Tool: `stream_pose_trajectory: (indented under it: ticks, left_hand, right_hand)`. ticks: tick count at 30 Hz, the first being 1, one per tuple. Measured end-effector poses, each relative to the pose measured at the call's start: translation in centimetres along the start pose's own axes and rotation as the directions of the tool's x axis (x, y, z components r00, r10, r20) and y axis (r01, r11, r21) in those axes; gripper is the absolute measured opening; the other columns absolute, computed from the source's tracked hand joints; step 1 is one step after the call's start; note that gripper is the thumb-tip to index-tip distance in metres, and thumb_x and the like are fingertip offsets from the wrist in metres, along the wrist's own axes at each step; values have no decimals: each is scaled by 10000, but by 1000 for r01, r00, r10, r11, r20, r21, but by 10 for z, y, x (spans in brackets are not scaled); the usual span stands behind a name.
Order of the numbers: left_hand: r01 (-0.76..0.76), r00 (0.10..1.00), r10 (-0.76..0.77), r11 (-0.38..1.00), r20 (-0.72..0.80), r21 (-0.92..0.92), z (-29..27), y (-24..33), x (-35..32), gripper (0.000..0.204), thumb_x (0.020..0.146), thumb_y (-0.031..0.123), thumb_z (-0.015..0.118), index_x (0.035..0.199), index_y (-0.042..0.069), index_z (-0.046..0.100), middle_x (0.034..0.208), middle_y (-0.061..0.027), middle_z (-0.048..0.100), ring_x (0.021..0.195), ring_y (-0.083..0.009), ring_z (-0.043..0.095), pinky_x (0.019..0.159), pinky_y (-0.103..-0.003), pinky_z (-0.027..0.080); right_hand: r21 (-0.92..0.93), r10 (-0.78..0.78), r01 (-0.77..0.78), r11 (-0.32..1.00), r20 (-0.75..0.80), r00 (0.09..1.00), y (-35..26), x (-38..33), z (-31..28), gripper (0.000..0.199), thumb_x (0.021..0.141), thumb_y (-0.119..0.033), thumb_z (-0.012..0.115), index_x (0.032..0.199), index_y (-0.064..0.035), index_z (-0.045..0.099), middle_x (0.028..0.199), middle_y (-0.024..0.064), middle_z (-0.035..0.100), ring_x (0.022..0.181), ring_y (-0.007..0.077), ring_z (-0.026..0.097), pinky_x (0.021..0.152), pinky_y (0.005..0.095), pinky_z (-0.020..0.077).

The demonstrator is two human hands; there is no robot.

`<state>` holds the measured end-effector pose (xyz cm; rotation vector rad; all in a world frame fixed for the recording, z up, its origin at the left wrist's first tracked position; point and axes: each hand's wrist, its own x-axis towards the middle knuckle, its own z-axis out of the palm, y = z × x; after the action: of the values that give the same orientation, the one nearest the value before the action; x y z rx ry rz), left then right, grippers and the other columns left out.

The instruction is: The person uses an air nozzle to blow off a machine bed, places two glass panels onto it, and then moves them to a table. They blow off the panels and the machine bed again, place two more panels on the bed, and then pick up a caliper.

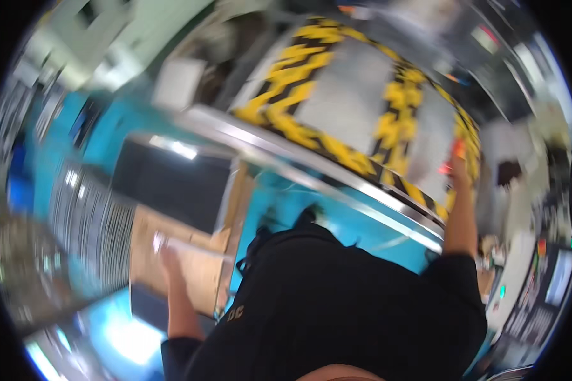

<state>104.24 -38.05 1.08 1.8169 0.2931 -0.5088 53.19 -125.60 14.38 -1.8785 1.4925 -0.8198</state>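
My left hand (pixel 165 251) is out over a light wooden board (pixel 149 232), smeared by motion. A bright, whitish spot shows at its fingers, and a pale narrow strip (pixel 200 247) runs rightward from there; whether the hand grips it I cannot tell. My right hand (pixel 457 168) reaches forward to the right end of a grey worktop (pixel 346 89) marked with yellow and black striped tape (pixel 289 73). Something red-orange (pixel 457 149) shows at its fingertips, too blurred to name. A dark flat panel (pixel 171 178) lies just beyond the left hand, on the wooden board.
A metal rail (pixel 311 178) edges the worktop in front of me. To the left stands a stack of thin grey sheets or trays (pixel 86 222). The floor (pixel 270 200) is turquoise. Equipment with a lit screen (pixel 559 277) stands at the far right.
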Motion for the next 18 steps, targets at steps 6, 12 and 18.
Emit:
stream_pose_trajectory:
  ticks: [6,12,18]
  left_hand:
    - [300,950,-278,675,144,-674,29,42,11,523,966,343,566,1417,139,399,1337,-135,488,1130,-278,523,959,-416,450]
    - [403,915,-294,597,278,-694,28,75,17,536,958,354,559,1403,129,364,1426,-176,405,1190,-330,481,1003,-466,412]
    - [318,944,-286,922,165,-222,13,63,-3,388,963,391,566,1192,81,522,1123,-132,624,1038,-238,597,886,-380,464]
  right_hand:
    - [126,-285,356,926,850,443,-375,-229,34,504,918,-506,599,1103,-39,636,882,63,699,660,122,594,605,278,455]
    - [-3,-72,496,869,989,133,-338,-331,142,353,906,-335,631,1044,-10,644,855,78,664,735,179,629,652,322,499]
    - [-354,35,62,933,260,965,-130,-246,-23,523,991,-473,533,1157,12,639,972,87,697,836,195,654,711,335,514]
